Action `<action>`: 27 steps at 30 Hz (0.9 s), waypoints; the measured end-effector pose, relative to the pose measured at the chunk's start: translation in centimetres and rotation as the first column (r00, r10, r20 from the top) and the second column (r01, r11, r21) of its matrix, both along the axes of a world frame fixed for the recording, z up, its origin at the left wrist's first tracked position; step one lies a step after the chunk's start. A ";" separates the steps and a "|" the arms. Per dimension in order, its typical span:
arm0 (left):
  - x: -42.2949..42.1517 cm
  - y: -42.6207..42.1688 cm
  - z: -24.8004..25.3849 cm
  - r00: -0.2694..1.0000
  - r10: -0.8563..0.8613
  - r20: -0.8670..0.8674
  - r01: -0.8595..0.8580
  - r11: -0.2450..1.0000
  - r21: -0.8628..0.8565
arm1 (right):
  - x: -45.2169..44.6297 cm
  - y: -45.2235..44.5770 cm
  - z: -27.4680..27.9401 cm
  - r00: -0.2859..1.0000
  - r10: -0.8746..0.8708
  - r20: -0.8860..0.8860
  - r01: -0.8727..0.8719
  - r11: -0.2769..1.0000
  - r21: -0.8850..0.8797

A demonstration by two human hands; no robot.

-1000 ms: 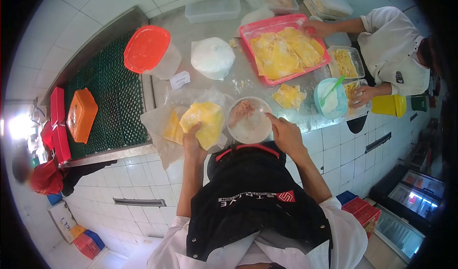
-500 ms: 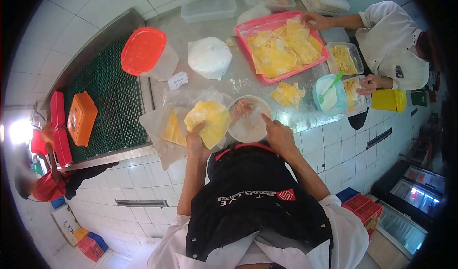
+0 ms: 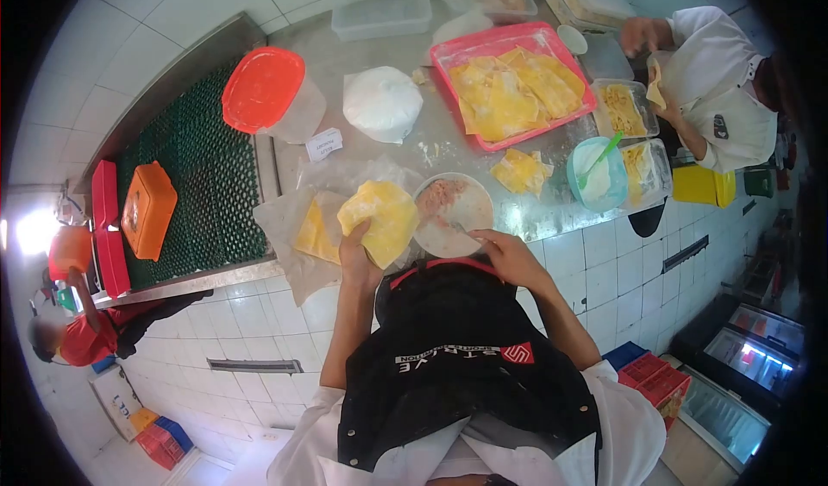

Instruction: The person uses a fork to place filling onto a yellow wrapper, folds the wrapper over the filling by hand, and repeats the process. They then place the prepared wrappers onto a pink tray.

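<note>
A yellow dough wrapper (image 3: 379, 219), dusted with flour, rests in my left hand (image 3: 358, 249), whose thumb is closed over its edge. At the near rim of a white bowl (image 3: 473, 194), my right hand (image 3: 511, 260) pinches a thin utensil (image 3: 459, 225) that dips into the bowl; its tip is not clear. Pinkish minced filling (image 3: 442, 196) clings to the bowl's far left side. More yellow wrappers (image 3: 317, 234) lie on a plastic sheet (image 3: 280, 219) left of my left hand.
A pink tray (image 3: 444, 55) of yellow wrappers stands beyond the bowl. Nearby are a loose wrapper pile (image 3: 521, 172), a blue bowl (image 3: 595, 194) of white powder, a white powder bag (image 3: 382, 105) and a red-lidded container (image 3: 263, 91). A co-worker (image 3: 720, 98) stands at right.
My right hand has drawn back toward me, and the utensil now shows in the bowl. The co-worker's hands have left the tray and containers and hold a yellow wrapper.
</note>
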State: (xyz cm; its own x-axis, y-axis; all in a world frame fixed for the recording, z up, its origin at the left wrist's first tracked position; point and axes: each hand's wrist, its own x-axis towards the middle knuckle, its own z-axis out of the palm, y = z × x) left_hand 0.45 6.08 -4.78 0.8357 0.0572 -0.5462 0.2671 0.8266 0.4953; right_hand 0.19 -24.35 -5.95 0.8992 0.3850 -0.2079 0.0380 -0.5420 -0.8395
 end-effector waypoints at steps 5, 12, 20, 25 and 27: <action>-0.1 0.0 0.9 0.996 -0.057 -0.062 0.055 0.998 -0.037 | 1.6 0.2 5.9 0.886 -0.081 -0.457 0.223 0.938 0.265; -0.8 -0.2 1.9 0.971 -0.198 0.137 0.235 0.898 -0.372 | 1.9 1.7 8.1 0.998 0.032 -0.054 -0.010 0.934 0.358; -1.7 0.2 0.7 0.950 -0.151 0.274 0.285 0.776 -0.563 | 2.2 1.1 8.5 0.993 0.079 0.084 -0.101 0.951 0.293; -1.6 0.0 0.8 0.969 -0.110 0.222 0.217 0.809 -0.547 | 2.1 0.1 8.7 0.999 -0.015 0.043 0.003 0.966 0.258; -1.5 0.0 1.1 0.975 -0.092 0.200 0.186 0.833 -0.522 | 2.2 -0.8 9.0 0.998 -0.057 0.008 0.054 0.974 0.219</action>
